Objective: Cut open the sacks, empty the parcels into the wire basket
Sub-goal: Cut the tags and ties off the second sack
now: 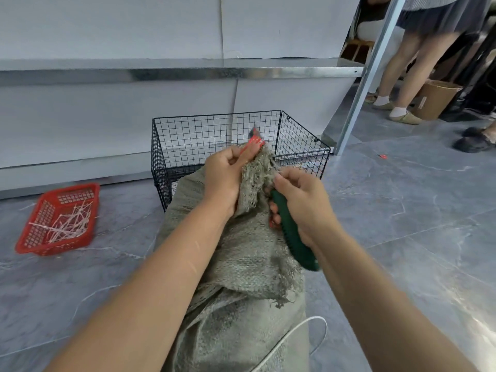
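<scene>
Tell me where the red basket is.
Head view, left side: the red basket sits on the floor, left of the wire basket and the sack.

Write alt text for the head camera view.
The left hand grips the bunched, red-tied neck of a grey woven sack while the right hand holds a green-handled cutter beside it. A black wire basket stands behind; a red basket sits to the left.

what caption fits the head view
Left hand grips the sack by its neck, right hand holds a green cutter beside it, wire basket behind.
</scene>
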Available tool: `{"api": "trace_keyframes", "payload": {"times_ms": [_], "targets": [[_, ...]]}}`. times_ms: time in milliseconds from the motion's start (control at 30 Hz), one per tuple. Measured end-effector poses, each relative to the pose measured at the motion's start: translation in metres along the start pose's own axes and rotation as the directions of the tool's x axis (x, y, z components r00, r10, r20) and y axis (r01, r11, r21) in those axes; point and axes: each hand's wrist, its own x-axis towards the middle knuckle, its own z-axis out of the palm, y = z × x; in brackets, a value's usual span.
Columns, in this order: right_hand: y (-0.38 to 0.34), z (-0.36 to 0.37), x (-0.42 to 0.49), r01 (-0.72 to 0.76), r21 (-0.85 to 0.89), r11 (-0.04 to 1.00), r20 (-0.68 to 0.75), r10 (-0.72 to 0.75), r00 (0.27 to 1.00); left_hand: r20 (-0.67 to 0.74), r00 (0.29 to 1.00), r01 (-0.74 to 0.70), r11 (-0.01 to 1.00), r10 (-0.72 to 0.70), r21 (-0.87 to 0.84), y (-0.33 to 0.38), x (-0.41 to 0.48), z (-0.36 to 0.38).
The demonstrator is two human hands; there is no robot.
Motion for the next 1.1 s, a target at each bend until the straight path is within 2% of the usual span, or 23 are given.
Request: {"api": "trace_keyframes", "payload": {"times_ms": [67, 133, 200, 300, 467, 533, 633, 700, 733, 800, 867, 900, 933, 967, 1000, 1033, 1100], "targets": [[-0.016, -0.019, 0.010, -0.007, 0.207, 0.978, -0.143, 0.037, 0.989, -0.001, 1.000, 0.003, 0.997, -0.003, 0.077, -0.011, -0.004, -0.003], [-0.027, -0.041, 0.017, 0.055, 0.124, 0.991, -0.141, -0.037, 0.989, -0.019, 1.000, -0.009, 0.995, 0.011, 0.104, -0.017, -0.005, -0.005], [-0.019, -0.045, 0.016, 0.022, -0.030, 0.999, -0.031, -0.023, 0.999, -0.004, 1.000, -0.011, 0.994, 0.012, 0.109, -0.017, -0.007, -0.005], [-0.006, -0.031, 0.017, -0.003, -0.054, 0.999, 0.015, 0.004, 1.000, 0.058, 0.998, -0.012, 0.998, 0.008, 0.068, -0.012, -0.011, -0.001], [-0.007, -0.027, 0.022, 0.036, -0.102, 0.994, -0.003, -0.037, 0.999, 0.170, 0.985, -0.012, 0.997, -0.002, 0.078, -0.002, -0.014, 0.001], [-0.003, -0.030, 0.022, 0.041, -0.176, 0.984, -0.024, -0.046, 0.999, 0.200, 0.980, 0.003, 0.995, -0.023, 0.099, 0.000, -0.014, 0.001], [0.007, -0.039, 0.022, -0.046, -0.379, 0.924, 0.053, 0.072, 0.996, 0.252, 0.967, -0.004, 0.992, -0.028, 0.124, 0.000, -0.016, 0.001], [0.016, -0.041, 0.022, -0.131, -0.447, 0.885, 0.044, 0.168, 0.985, 0.274, 0.962, -0.022, 0.989, -0.019, 0.144, 0.002, -0.017, 0.000], [0.020, -0.041, 0.024, -0.168, -0.417, 0.894, -0.002, 0.183, 0.983, 0.264, 0.965, -0.031, 0.987, -0.013, 0.160, 0.002, -0.017, -0.001], [0.026, -0.045, 0.031, -0.246, -0.251, 0.936, -0.137, 0.217, 0.966, 0.191, 0.981, -0.087, 0.964, 0.039, 0.251, 0.003, -0.014, -0.007], [0.030, -0.054, 0.038, -0.276, -0.095, 0.956, -0.257, 0.244, 0.935, 0.152, 0.978, -0.197, 0.868, 0.143, 0.455, 0.003, -0.011, -0.016], [0.033, -0.061, 0.042, -0.280, -0.050, 0.959, -0.300, 0.253, 0.920, 0.179, 0.970, -0.241, 0.760, 0.166, 0.604, 0.004, -0.009, -0.020], [0.036, -0.067, 0.044, -0.280, -0.026, 0.960, -0.330, 0.256, 0.908, 0.226, 0.965, -0.258, 0.607, 0.131, 0.751, 0.004, -0.009, -0.023], [0.040, -0.072, 0.046, -0.279, -0.021, 0.960, -0.344, 0.256, 0.904, 0.263, 0.964, -0.249, 0.442, 0.031, 0.862, 0.003, -0.009, -0.025], [0.044, -0.075, 0.046, -0.282, -0.024, 0.959, -0.340, 0.257, 0.904, 0.268, 0.958, -0.223, 0.322, -0.099, 0.920, 0.002, -0.011, -0.027], [0.049, -0.076, 0.046, -0.292, -0.045, 0.955, -0.323, 0.263, 0.909, 0.262, 0.941, -0.198, 0.278, -0.215, 0.940, -0.002, -0.013, -0.027], [0.057, -0.072, 0.044, -0.321, -0.104, 0.941, -0.274, 0.284, 0.919, 0.312, 0.889, -0.202, 0.324, -0.336, 0.924, -0.015, -0.021, -0.024]]}}
